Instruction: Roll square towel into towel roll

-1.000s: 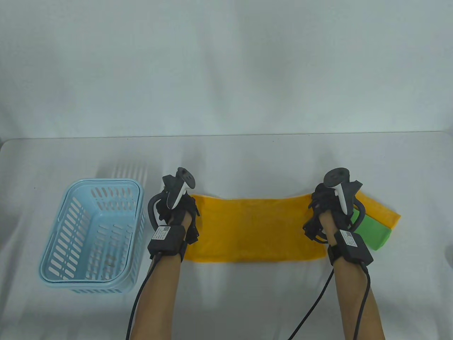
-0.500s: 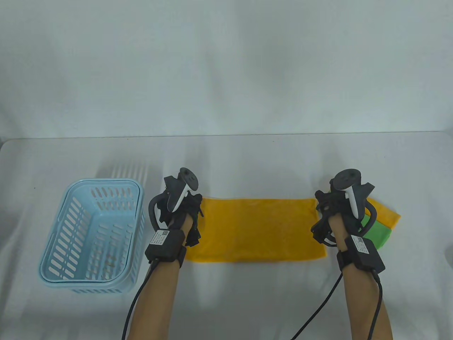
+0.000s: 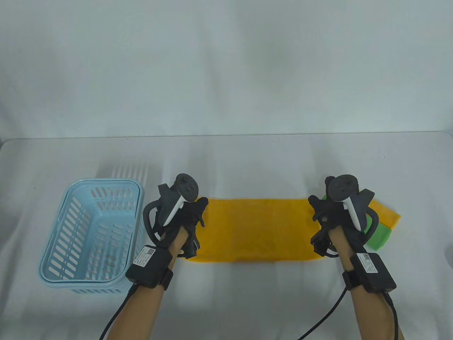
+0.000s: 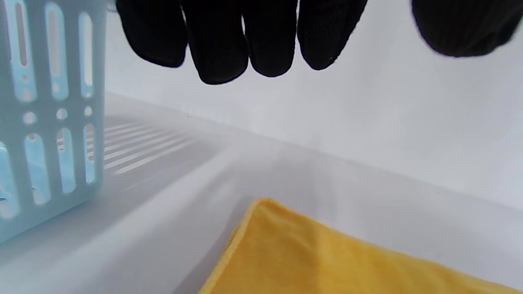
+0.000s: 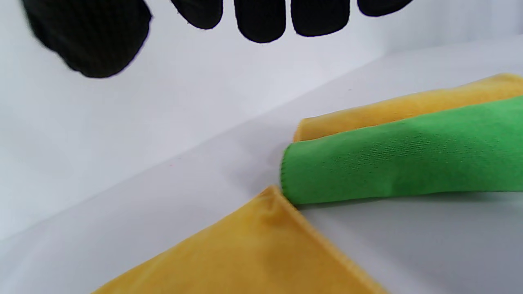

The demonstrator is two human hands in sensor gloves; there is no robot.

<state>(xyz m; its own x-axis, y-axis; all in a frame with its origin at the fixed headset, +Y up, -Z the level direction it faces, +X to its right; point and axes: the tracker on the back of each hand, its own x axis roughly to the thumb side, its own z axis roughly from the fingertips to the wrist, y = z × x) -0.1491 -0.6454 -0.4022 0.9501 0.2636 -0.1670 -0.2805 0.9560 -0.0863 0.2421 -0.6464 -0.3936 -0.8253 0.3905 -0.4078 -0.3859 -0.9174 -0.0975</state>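
Note:
An orange towel [image 3: 254,230] lies flat on the white table, folded into a wide strip. Its far left corner shows in the left wrist view [image 4: 286,245], its far right corner in the right wrist view [image 5: 253,249]. My left hand [image 3: 187,219] hovers over the towel's left end, fingers [image 4: 229,36] spread and empty above it. My right hand [image 3: 327,219] hovers over the right end, fingers [image 5: 261,18] spread and empty. Neither hand touches the towel in the wrist views.
A light blue slotted basket [image 3: 92,237] stands left of the towel, close to my left hand [image 4: 41,122]. A green folded towel [image 3: 380,237] and another orange one [image 3: 387,214] lie right of my right hand; both show in the right wrist view [image 5: 408,163].
Both hands have let go of the towel's far corners and drawn back toward me and upward. The far edge now lies flat, and the strip looks a little narrower.

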